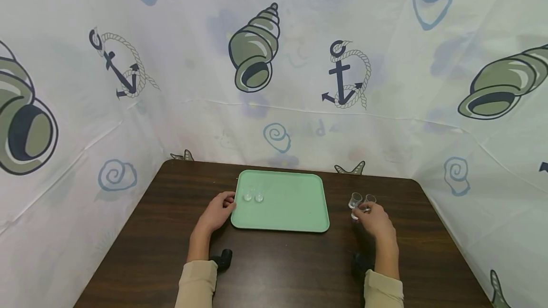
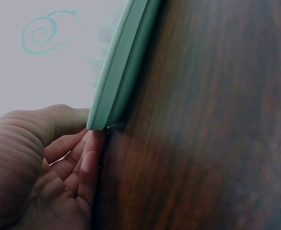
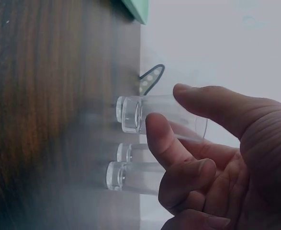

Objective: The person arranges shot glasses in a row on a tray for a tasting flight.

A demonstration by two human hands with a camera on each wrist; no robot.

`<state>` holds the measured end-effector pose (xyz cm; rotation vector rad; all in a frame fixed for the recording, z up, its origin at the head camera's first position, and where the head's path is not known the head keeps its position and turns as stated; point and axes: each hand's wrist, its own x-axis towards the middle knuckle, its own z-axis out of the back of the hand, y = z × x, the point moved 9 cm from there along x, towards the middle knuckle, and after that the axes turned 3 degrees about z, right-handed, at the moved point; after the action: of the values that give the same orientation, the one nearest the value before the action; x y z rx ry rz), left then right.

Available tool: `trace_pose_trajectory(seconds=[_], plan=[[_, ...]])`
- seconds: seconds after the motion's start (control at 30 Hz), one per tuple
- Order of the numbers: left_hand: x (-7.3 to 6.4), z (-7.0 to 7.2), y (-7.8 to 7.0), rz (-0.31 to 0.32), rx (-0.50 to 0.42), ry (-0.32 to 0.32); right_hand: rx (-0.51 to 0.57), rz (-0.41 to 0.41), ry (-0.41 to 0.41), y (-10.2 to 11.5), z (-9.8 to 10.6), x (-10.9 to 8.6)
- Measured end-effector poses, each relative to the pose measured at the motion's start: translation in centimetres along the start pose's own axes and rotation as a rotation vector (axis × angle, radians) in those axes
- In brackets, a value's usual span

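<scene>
A pale green tray point(image 1: 295, 203) lies on the table with two small clear shot glasses, one being the left glass point(image 1: 248, 196), near its left side. My left hand point(image 1: 217, 211) is at the tray's left edge. In the left wrist view its thumb and fingers pinch the tray rim point(image 2: 116, 72). Right of the tray, my right hand point(image 1: 377, 222) pinches a clear shot glass point(image 3: 154, 108) between thumb and fingers, its base seemingly just off the table. Other shot glasses point(image 1: 355, 200) stand close behind it, partly hidden by the fingers.
The dark wood-grain table point(image 1: 278, 270) runs under both forearms. A white cloth point(image 1: 299, 132) printed with shells and anchors hangs behind and at the sides. A black strap piece point(image 1: 222, 259) shows at the left wrist.
</scene>
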<state>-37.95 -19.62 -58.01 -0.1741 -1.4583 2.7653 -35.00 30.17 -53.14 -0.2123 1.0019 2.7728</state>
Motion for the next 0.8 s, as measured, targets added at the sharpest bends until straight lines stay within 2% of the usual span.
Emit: trace_pose_trajectory(seconds=[0.23, 0.4, 0.8], plan=[[0.0, -0.1, -0.1, -0.002, 0.007, -0.001, 0.029, 0.004, -0.020, 0.9, 0.7, -0.6], [0.1, 0.0, -0.1, -0.002, 0.002, 0.000, -0.004, 0.027, -0.044, 2.1, 0.9, -0.8], [-0.1, 0.0, -0.3, -0.005, 0.005, -0.001, 0.016, 0.095, -0.082, 4.6, -0.2, -0.7]])
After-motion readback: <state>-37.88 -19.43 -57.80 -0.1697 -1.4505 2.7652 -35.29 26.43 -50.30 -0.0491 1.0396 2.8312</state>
